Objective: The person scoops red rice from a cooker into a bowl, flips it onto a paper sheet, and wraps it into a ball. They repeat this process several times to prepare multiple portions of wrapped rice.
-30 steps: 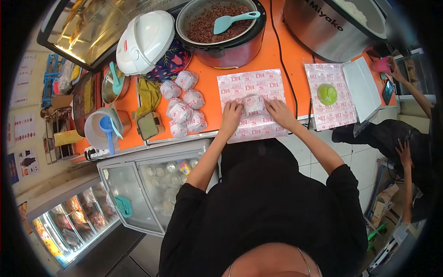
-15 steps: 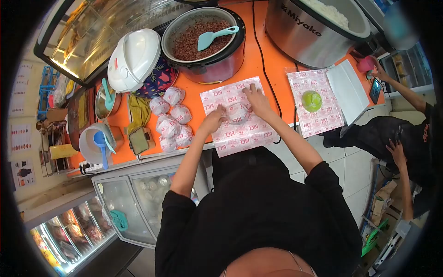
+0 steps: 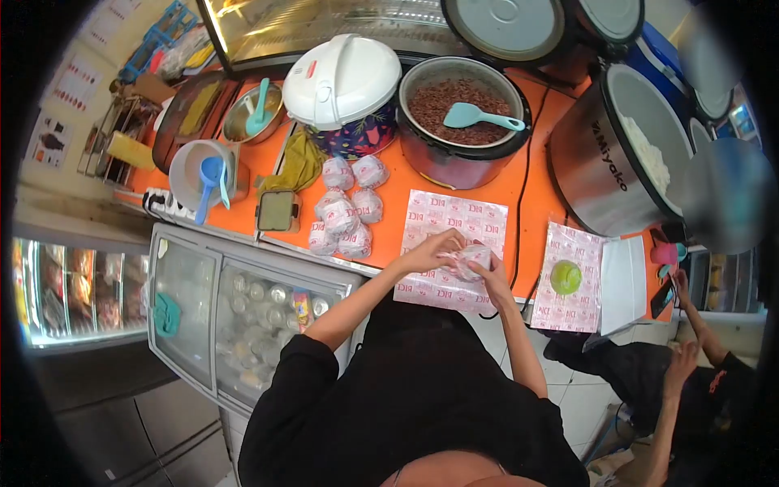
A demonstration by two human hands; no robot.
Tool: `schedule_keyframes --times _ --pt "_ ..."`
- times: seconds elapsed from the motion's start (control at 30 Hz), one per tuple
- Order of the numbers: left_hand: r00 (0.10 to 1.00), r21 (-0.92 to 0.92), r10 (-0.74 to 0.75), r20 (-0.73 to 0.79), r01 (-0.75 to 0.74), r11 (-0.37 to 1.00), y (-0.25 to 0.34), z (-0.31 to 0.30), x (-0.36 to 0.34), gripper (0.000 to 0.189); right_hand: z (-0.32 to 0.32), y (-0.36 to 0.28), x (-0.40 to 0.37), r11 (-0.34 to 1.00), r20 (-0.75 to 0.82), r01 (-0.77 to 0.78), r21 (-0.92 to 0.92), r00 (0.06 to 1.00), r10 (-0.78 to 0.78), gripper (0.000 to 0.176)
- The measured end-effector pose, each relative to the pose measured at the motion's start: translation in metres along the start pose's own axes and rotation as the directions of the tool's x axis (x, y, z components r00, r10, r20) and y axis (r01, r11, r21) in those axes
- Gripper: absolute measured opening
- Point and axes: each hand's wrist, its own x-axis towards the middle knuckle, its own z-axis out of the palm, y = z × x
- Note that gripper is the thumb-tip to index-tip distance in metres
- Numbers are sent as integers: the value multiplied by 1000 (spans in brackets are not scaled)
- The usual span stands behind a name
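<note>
A rounded paper-wrapped bundle is between my two hands, above a stack of printed wrapping paper. My left hand pinches the paper at the bundle's left side. From the right, my right hand grips it with fingers curled around. Its contents are hidden by the wrapper, which carries red "RICE" print. Left of the sheets, several similar wrapped bundles are piled on the orange counter.
Behind the sheets stands a cooker of brown rice with a turquoise paddle. A large Miyako cooker holds white rice. On further sheets at right sits a green bowl. A co-worker's hand is at the far right; a glass-topped freezer lies below left.
The bundle, lying on the sheet under both hands before, is now gathered up and held between them. My view has shifted to the right. The co-worker's lower hand has come off their dark clothing.
</note>
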Motion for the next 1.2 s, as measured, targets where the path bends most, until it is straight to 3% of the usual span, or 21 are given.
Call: schedule_keyframes --times 0.03,0.07,0.13,0.2,0.3,0.37,0.4,0.43,0.5,0.57,0.6,0.63,0.67,0.7,0.83,0.9,1.03,1.07,1.13,1.17,1.2 --pt "1000 -3 2 -16 -2 1000 10 1 -1 44 -3 -1 3 985 56 -71 155 996 63 77" --pt "999 -73 -51 1 51 996 20 1 -3 51 1 -11 2 986 68 -79 147 995 70 77" --pt "993 -149 -114 13 114 982 40 1 -8 59 9 -24 -3 895 304 -193 403 950 68 77" --pt "973 444 220 -69 -168 880 61 -6 -10 83 16 -14 -1 840 404 -323 437 904 138 76" --pt "984 481 177 -16 -148 864 85 -22 -16 103 55 -14 -4 654 720 -585 480 688 87 60" --pt "986 579 169 20 -149 801 93 -40 -25 119 75 -12 8 680 767 -602 418 635 92 55" --pt "987 645 153 -39 -92 759 98 -51 -34 110 86 -12 17 706 803 -606 367 589 88 51" --pt "985 704 140 -98 -31 709 108 -63 -45 100 100 -13 28 780 695 -530 333 697 177 51" --pt "890 846 402 -215 -36 532 94 -105 -67 74 135 -19 60 892 471 -378 246 851 231 52" --pt "630 552 372 -682 108 827 94 -110 -94 54 176 -22 110 984 267 -168 56 952 147 55" --pt "633 560 376 -677 111 821 91 -109 -100 54 196 -20 133 994 164 -40 -102 985 56 57" --pt "524 576 401 -752 226 786 86 -108 -105 52 220 -21 143 995 165 -35 -91 985 50 57" --pt "407 572 432 -805 339 747 80 -107 -110 51 244 -22 148 923 -28 72 -379 996 -89 58" --pt "447 630 448 -774 475 615 73 -108 -114 50 261 -23 154 760 -175 103 -642 945 -276 59" --pt "522 657 398 -754 615 436 44 -111 -113 53 272 -9 174 718 -74 144 -681 962 -263 59" --pt "579 608 240 -779 605 514 19 -114 -113 54 265 2 178 454 72 293 -842 894 -443 55" --pt "669 594 183 -720 459 661 26 -118 -120 54 256 15 195 400 -37 275 -874 784 -620 52" --pt "692 599 165 -703 451 662 26 -122 -129 54 248 4 183 413 -69 245 -877 788 -612 52" --pt "778 594 135 -613 341 729 25 -135 -138 56 214 -20 162 545 42 245 -802 933 -357 54" --pt "784 585 106 -612 358 728 25 -137 -139 57 191 -19 152 555 77 260 -790 940 -331 59" --pt "790 577 81 -608 370 728 25 -136 -139 58 162 -17 133 571 -17 184 -800 944 -328 59"
